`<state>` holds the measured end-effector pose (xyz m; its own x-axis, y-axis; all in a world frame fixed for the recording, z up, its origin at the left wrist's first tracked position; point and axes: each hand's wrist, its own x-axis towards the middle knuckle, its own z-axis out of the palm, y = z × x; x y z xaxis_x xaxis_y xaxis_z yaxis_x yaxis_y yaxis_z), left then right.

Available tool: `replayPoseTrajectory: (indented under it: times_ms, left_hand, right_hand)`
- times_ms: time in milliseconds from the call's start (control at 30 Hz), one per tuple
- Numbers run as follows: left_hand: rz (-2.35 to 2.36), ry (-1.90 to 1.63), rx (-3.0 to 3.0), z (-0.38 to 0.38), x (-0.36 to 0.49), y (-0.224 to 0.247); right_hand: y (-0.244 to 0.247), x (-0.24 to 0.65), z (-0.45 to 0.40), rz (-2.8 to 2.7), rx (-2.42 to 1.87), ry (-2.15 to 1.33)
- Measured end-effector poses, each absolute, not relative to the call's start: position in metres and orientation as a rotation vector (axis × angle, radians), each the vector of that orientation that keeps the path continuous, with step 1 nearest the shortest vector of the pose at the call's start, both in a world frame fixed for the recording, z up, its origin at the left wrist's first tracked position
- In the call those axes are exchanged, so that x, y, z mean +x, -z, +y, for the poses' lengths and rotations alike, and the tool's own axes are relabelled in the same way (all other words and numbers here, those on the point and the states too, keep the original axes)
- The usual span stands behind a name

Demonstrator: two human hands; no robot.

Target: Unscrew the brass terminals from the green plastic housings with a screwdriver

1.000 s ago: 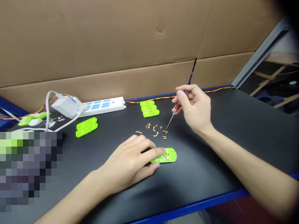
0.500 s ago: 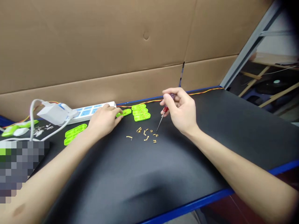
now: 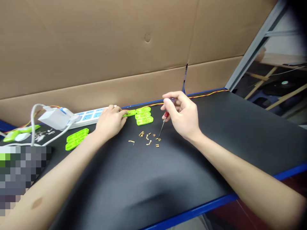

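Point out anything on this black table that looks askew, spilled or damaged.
The boxy white power adapter sits askew at the left end of the white-and-blue power strip. Small brass-coloured metal parts lie scattered, unlike the rowed lime-green plastic shells. No damage shows.

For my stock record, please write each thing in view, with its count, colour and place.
Green casings: six, green; two left, four centre-back
Small metal parts: several, gold, centre
Screwdriver: one, red-purple handle, centre
Slim tool: one, dark blue, beyond it
Power strip: one, white-blue, back left
Adapter: one, white, left
Cables: several, white, left
Twisted wire: red-yellow, back edge
Green-white items: unclear count, far left
Pale bits: several, left
Table: one, black
Cardboard: brown, behind
Pixelated area: lower left, unreadable
Background, right: partly blurred
Hands: two; left, right
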<state>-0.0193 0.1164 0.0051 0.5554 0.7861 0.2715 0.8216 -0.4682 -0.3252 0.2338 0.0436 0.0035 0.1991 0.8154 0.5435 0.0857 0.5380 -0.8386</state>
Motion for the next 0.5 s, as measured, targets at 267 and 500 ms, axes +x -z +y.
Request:
replayPoseTrajectory:
  times_ms: [267, 500]
  left_hand:
    - [-1.414, 0.198, -2.241, 0.058, -0.073, -0.035]
    - [-1.542, 0.069, -2.172, 0.025, -0.129, -0.028]
  right_hand:
    - [-0.007, 0.233, 0.037, -1.308, -0.879, -0.550]
    - [-0.011, 0.226, 0.022, -1.425, -0.846, -0.406]
